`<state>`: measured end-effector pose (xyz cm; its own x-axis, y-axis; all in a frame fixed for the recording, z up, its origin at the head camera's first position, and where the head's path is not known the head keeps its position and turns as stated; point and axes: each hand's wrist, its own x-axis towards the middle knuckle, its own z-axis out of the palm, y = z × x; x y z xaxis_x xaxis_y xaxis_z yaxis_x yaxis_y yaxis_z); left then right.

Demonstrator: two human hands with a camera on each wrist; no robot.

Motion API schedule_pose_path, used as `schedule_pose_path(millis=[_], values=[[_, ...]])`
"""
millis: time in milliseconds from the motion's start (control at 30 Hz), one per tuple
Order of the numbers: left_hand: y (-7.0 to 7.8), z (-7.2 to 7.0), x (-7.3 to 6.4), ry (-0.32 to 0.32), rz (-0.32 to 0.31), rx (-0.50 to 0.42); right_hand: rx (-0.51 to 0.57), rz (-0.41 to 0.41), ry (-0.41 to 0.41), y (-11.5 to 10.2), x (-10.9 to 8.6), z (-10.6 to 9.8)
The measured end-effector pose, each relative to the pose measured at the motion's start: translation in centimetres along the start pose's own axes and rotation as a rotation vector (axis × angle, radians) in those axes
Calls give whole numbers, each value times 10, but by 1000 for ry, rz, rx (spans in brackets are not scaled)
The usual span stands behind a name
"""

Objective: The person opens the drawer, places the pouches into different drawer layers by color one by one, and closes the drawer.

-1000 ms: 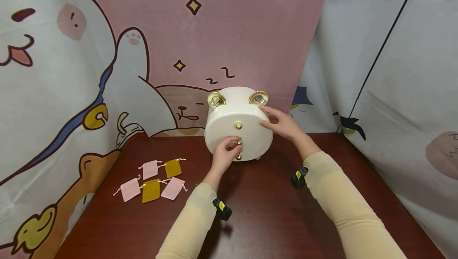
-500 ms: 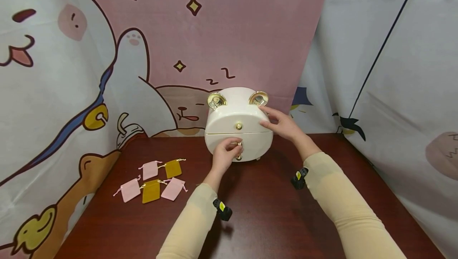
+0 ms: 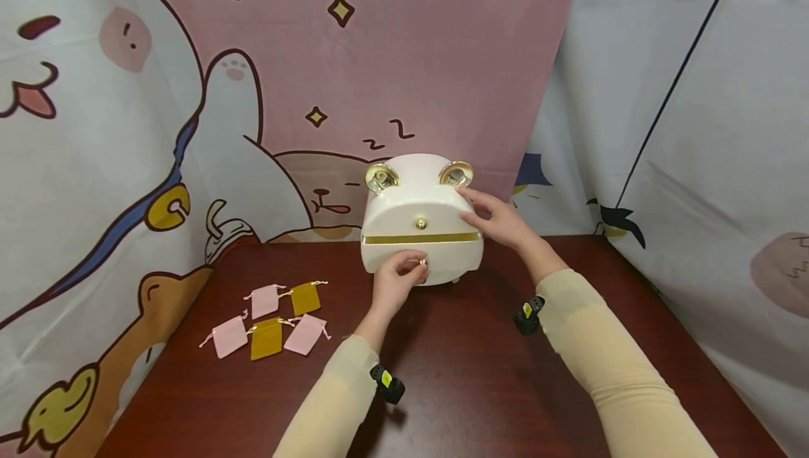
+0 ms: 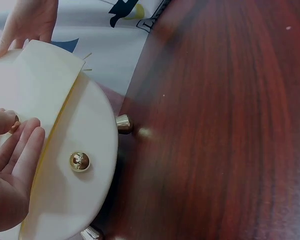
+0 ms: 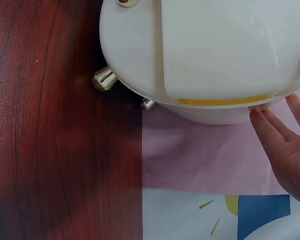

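On my head view, the middle drawer stands partly out from the white box, at the far middle of the table. The left hand pinches its knob, thumb and finger nearly meeting. The right hand, fingers apart, touches the box's right side without gripping. Near left lie three pink bags and two yellow bags.

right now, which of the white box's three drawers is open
The middle drawer, the one whose knob the left hand pinches. Its front juts out beyond those of the top drawer and the bottom drawer.
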<state>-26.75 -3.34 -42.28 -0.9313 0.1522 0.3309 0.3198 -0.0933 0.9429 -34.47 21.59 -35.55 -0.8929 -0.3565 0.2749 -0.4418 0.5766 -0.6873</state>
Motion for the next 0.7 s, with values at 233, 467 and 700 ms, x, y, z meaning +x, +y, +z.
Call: schedule_pose_path(millis=[233,467,700], values=[[4,-1,-12,-1,2,11,-11,0,-11,-1,0,-1],[3,-2,-24,-15,21,11,-19,2,-13,0,0,-1],[10,-3,-38,-50,12,0,-16,-5,-20,0,0,-2]])
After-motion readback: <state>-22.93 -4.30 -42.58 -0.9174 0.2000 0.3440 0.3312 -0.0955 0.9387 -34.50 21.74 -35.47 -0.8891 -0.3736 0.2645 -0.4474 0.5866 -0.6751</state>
